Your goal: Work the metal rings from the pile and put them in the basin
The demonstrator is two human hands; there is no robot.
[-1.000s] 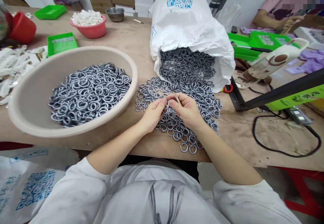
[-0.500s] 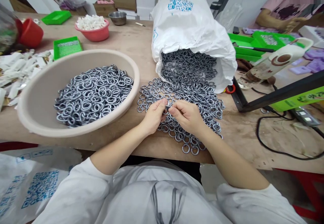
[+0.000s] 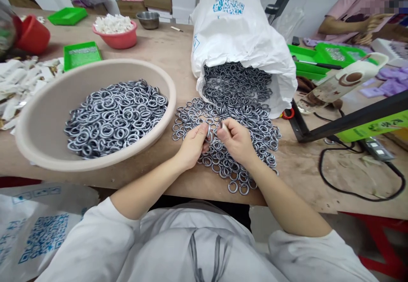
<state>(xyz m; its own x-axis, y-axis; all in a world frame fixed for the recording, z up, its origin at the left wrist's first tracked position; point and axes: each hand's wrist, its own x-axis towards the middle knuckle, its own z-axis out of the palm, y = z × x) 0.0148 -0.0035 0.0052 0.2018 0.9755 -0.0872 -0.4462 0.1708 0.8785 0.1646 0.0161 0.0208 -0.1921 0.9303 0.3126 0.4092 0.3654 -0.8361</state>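
Observation:
Over a loose pile of grey rings (image 3: pixel 261 122), my left hand (image 3: pixel 193 146) pinches a ring (image 3: pixel 209 133) between thumb and fingers. Close to its right, my right hand (image 3: pixel 237 142) is closed, thumb against the fingers. A small dark spot shows at its fingertips, too small to name. A narrow gap separates the two hands. The pile spills from the mouth of a white sack (image 3: pixel 242 31) lying on its side. Left of my hands stands a large beige basin (image 3: pixel 41 133) holding many more grey rings (image 3: pixel 117 116).
A black metal frame (image 3: pixel 344 125) and a black cable (image 3: pixel 321 171) are on the right. White pieces (image 3: pixel 15 82), a green tray (image 3: pixel 68 57) and a pink bowl (image 3: pixel 123 40) stand at the left. A co-worker's hands (image 3: pixel 369 27) show at far right.
My hands have come slightly apart from where they met. The ring in my left hand now shows. The view has shifted slightly.

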